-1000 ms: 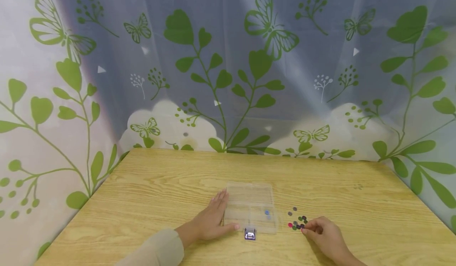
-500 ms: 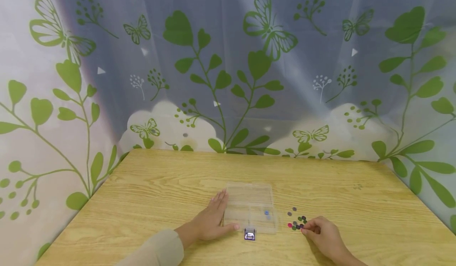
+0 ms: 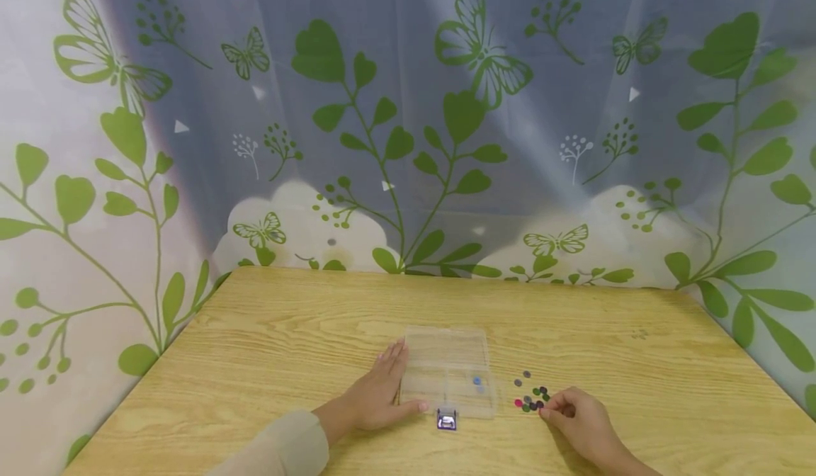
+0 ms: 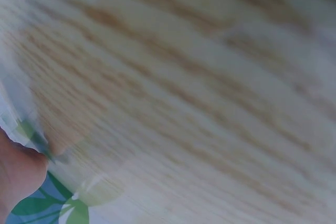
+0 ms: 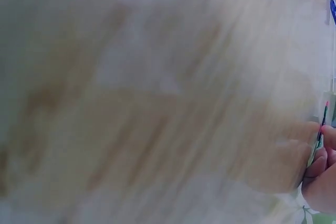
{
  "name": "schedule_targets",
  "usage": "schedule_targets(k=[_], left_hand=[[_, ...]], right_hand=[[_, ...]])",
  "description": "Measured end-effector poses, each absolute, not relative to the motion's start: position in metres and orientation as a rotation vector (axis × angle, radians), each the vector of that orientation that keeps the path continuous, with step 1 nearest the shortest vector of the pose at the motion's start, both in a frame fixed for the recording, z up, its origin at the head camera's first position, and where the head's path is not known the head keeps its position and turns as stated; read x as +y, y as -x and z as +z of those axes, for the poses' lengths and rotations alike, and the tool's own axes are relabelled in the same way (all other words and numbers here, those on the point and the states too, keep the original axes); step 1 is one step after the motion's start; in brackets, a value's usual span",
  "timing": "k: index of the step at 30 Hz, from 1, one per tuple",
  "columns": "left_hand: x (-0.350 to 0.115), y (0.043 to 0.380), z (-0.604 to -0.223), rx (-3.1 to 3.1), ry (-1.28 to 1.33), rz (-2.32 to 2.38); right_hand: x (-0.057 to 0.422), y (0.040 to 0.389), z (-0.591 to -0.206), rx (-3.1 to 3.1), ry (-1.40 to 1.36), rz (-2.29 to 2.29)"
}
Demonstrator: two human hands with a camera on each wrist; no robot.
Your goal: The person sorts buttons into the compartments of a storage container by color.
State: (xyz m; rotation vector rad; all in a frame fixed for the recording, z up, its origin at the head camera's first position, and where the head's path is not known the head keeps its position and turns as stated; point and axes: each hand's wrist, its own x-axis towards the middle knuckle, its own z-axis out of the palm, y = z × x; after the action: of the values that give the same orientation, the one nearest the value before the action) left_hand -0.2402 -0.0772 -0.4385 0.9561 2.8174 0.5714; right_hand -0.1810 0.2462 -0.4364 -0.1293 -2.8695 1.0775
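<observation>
A clear plastic compartment box (image 3: 448, 348) lies on the wooden table, with a blue button (image 3: 477, 381) in its right front compartment. My left hand (image 3: 376, 394) rests along the box's left side, fingers straight and thumb reaching to the front left corner. To the right of the box is a loose group of small round buttons (image 3: 528, 400) in dark, green, grey and pink. At their near right edge my right hand (image 3: 583, 423) pinches with thumb and forefinger; a bit of pink shows at the fingertips. In the right wrist view the fingers (image 5: 321, 182) appear at the right border.
A purple-edged latch (image 3: 448, 419) sticks out at the box's front. Farther right on the table (image 3: 287, 334) lie a few faint, clear small pieces (image 3: 639, 334). A curtain (image 3: 408, 143) printed with leaves and butterflies hangs behind the table's far edge.
Almost nothing differs. Both hands keep their places at the box and the buttons; the view shifts very slightly.
</observation>
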Motion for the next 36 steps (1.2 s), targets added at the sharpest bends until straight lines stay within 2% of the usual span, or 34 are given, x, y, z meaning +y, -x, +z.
schedule_targets(k=[27, 36], left_hand=[[-0.0767, 0.2401, -0.4386, 2.823, -0.95, 0.582], [-0.077, 0.2394, -0.4377, 2.814, -0.949, 0.585]], right_hand=[[0.2512, 0.1853, -0.4311, -2.861, 0.252, 1.317], [0.2473, 0.1858, -0.4269, -2.829, 0.206, 1.287]])
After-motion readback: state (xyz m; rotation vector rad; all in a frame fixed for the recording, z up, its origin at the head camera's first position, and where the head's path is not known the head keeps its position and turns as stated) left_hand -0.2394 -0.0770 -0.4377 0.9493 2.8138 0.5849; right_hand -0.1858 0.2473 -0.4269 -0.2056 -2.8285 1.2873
